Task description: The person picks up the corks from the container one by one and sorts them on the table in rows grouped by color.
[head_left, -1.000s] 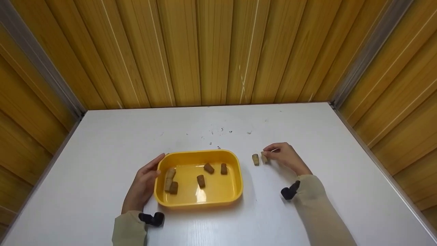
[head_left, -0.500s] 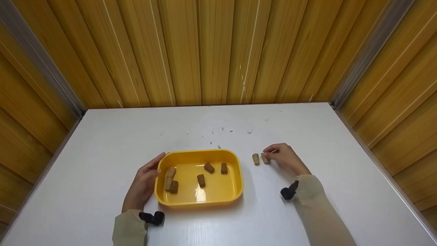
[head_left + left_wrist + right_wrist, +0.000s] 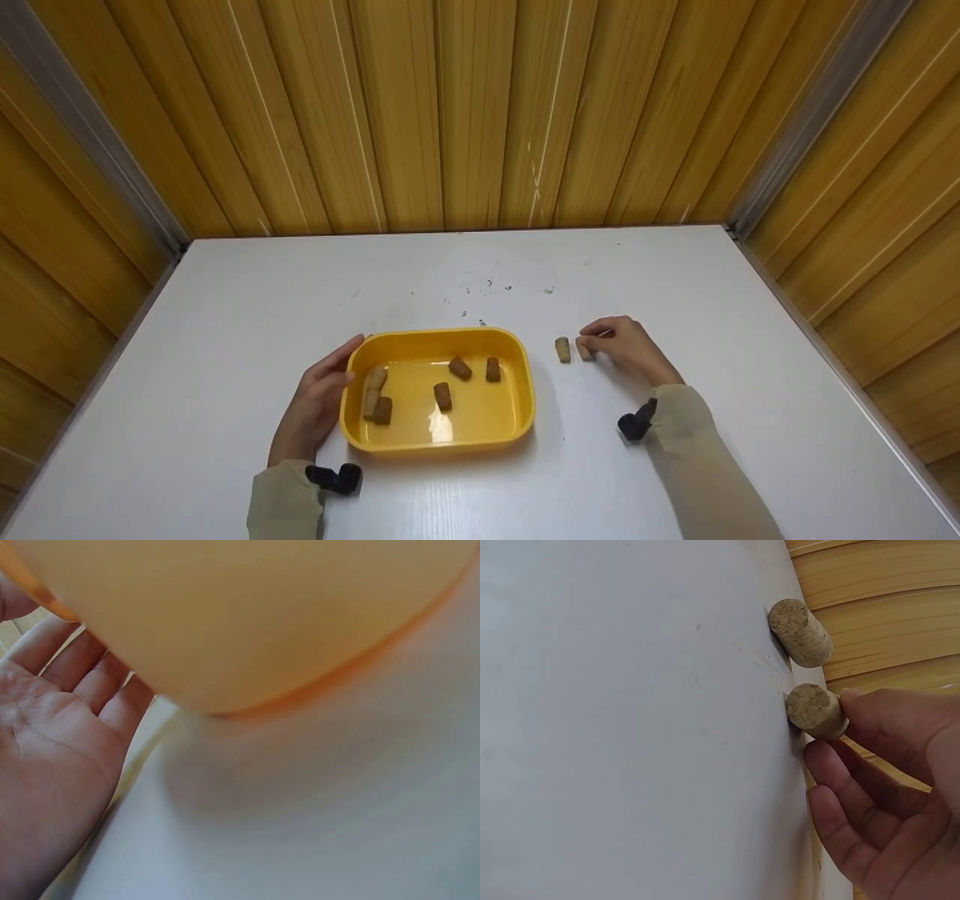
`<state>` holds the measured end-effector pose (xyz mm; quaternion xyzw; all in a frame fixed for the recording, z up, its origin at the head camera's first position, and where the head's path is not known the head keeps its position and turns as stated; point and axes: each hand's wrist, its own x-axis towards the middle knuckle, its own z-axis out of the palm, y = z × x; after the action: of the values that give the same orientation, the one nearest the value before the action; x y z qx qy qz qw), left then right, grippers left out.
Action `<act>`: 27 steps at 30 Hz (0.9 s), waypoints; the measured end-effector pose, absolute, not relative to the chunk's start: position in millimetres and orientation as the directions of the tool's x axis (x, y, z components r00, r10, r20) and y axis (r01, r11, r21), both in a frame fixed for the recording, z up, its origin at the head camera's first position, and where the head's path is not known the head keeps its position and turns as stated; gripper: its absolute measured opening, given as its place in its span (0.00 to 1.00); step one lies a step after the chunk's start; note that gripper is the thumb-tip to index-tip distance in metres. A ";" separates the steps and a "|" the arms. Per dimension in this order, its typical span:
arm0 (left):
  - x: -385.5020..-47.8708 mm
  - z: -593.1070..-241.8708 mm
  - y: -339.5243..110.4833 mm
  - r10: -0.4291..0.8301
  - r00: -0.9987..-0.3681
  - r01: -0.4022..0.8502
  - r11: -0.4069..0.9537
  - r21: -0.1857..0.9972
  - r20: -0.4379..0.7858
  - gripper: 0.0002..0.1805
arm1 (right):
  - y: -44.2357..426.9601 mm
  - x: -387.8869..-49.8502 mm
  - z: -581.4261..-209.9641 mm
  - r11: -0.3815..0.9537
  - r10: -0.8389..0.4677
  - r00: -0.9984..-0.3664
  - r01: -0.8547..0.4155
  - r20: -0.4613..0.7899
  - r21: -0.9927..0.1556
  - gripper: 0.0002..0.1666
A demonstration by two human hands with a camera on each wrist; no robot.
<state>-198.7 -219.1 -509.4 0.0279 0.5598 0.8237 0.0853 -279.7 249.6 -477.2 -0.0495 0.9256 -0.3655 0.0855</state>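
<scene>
The held cork [image 3: 583, 349] is pinched between thumb and fingertips of the right hand [image 3: 628, 347], with a loose cork [image 3: 562, 349] just left on the tabletop [image 3: 637, 270]. Farther left of that hand, a yellow tray [image 3: 480, 424] contains six corks [image 3: 442, 396]; the left hand [image 3: 321, 394], fingers extended, touches its outer side. Handling appears unfinished, two corks lying outside.

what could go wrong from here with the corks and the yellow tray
The right hand pinches a light-brown cylindrical cork near one end, so it might twist or slip out.

A second light-brown cylindrical cork lies close beside it; a sideways bump could send it rolling.

The left hand touches the side of the yellow rounded-rectangular tray; a push there could perhaps shift it and roll the loose brown cork in its middle.
</scene>
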 end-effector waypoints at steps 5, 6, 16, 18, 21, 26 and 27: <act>-198.1 -510.0 -219.5 0.175 -0.984 -0.093 -0.336 0.937 -0.035 0.32 | 250.8 -279.4 -477.8 0.732 -0.150 -0.978 -0.013 -0.143 -0.681 0.19; -198.0 -509.9 -219.4 0.176 -0.984 -0.088 -0.337 0.938 -0.029 0.32 | 250.9 -279.4 -477.5 0.732 -0.151 -0.978 -0.013 -0.144 -0.681 0.19; -198.2 -510.2 -219.1 0.166 -0.985 -0.099 -0.372 0.923 -0.039 0.32 | 251.4 -279.3 -474.2 0.731 -0.130 -0.979 0.014 -0.159 -0.682 0.18; -198.3 -510.3 -218.9 0.164 -0.986 -0.101 -0.370 0.923 -0.042 0.32 | 251.7 -279.8 -473.3 0.731 -0.130 -0.979 0.012 -0.158 -0.682 0.18; -198.3 -510.0 -218.4 0.161 -0.986 -0.102 -0.374 0.922 -0.043 0.32 | 252.4 -280.5 -471.5 0.729 -0.138 -0.979 0.004 -0.153 -0.684 0.18; -198.1 -509.9 -218.6 0.162 -0.986 -0.097 -0.375 0.922 -0.038 0.32 | 251.8 -281.1 -466.7 0.725 -0.157 -0.979 -0.022 -0.134 -0.689 0.17; -198.0 -510.0 -218.7 0.164 -0.986 -0.097 -0.373 0.923 -0.037 0.32 | 251.5 -281.1 -465.7 0.726 -0.162 -0.978 -0.031 -0.128 -0.687 0.17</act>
<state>-198.0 -218.7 -510.0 0.0301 0.5542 0.8281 0.0786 -281.1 251.5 -465.7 -0.0522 0.9246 -0.3665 0.0898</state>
